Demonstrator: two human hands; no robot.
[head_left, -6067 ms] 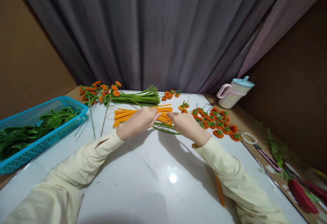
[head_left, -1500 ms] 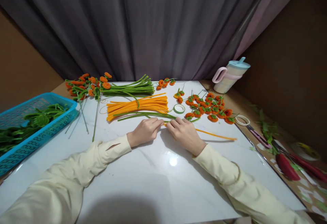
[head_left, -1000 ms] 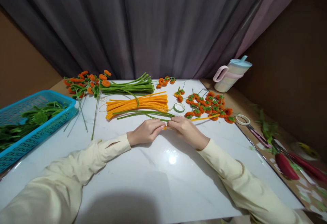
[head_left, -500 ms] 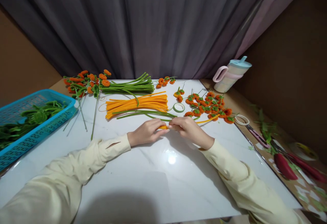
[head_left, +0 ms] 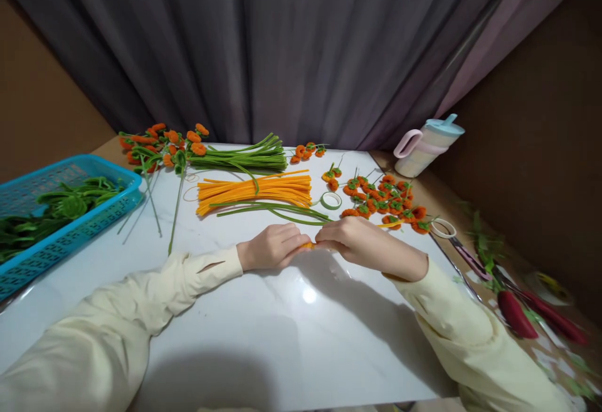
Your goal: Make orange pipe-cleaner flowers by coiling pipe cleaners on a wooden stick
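Pinching a small orange coil between their fingertips, the two hands meet over the white table [head_left: 216, 337], and most of what they grip is covered. Only a sliver of the orange strip [head_left: 308, 246] shows in the gap, so how it is wound cannot be made out. The left hand [head_left: 274, 247] is curled with thumb and forefinger closed on the coil; the right hand [head_left: 350, 239] grasps the strip from the other side, its lower fingers out of sight. A short orange tail emerges behind the right hand, near the cluster of orange flowers [head_left: 376, 197], its middle stretch hidden. The right hand also covers the ends of the loose green stems [head_left: 282, 210], which lie in front of the orange bundle [head_left: 254, 194]. The blue basket [head_left: 94, 227] is cut off at the left edge, and the red-handled tool [head_left: 516, 315] at right is blurred.

Half a second ago more of the coil showed at the left fingertips; now the right wrist sits further right, and less of the tail is visible. A second and a half ago the strip ran long and straight out past the right hand. The tape roll [head_left: 332, 200] rests beyond the hands, just as then.
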